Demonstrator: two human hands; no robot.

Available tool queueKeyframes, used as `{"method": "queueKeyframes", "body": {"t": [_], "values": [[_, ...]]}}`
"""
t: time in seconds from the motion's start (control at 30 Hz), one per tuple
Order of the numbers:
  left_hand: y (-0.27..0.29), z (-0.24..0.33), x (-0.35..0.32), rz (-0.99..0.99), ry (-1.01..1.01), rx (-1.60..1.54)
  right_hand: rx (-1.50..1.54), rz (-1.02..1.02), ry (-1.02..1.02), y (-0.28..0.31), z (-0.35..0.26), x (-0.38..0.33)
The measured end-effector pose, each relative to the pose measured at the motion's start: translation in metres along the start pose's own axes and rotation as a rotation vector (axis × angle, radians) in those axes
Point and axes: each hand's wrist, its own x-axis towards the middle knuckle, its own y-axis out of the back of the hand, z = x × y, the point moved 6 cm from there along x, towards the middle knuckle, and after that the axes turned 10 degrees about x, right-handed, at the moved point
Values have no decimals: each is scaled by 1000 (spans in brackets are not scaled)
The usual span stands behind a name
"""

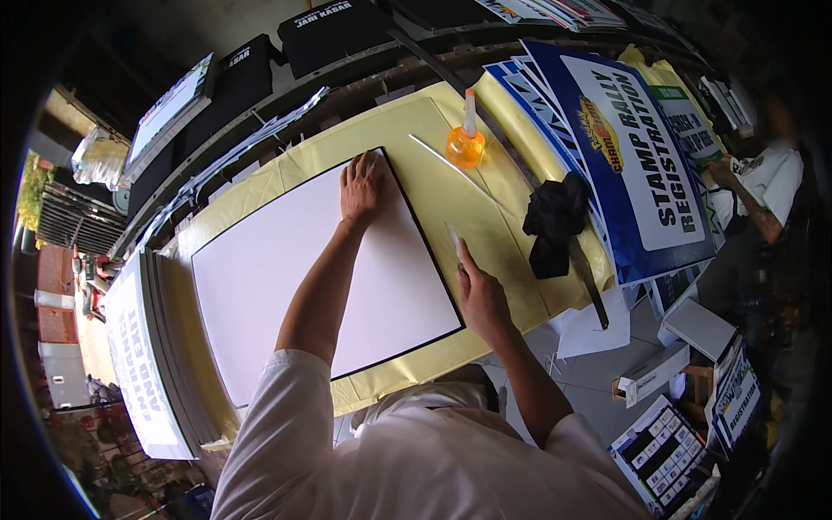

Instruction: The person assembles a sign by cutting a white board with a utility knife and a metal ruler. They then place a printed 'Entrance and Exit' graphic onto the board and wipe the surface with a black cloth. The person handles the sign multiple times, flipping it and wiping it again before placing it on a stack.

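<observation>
A large white board (pixel 303 269) with black edges lies on a table covered in yellow sheeting (pixel 416 117). My left hand (pixel 360 192) rests flat near the board's far right corner, its fingers stretched out. Just off the board's right edge, my right hand (pixel 484 299) is closed round a cutter knife (pixel 452 238), its pale blade pointing away from me. A thin white strip (pixel 446 163) lies on the sheeting beyond the knife. Near its far end stands a squeeze bottle of orange liquid (pixel 465 147). To the right lies a bunched black cloth (pixel 555 221).
A long dark metal bar (pixel 507 147) runs along the table's right side, beneath the cloth. Blue printed boards (pixel 624 156) are stacked beyond it. More boards (pixel 147 347) stand at the left. Folded black shirts (pixel 334 39) lie at the back. Another person (pixel 767 178) is at far right.
</observation>
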Motion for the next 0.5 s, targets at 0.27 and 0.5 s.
{"method": "queueKeyframes", "body": {"t": [0.27,0.5], "values": [[11,13,1,-119,53,20,-72,12,93,-52,-51,170],[18,15,-2,-55,59,-9,-77,-31,90,-70,-61,206]]}}
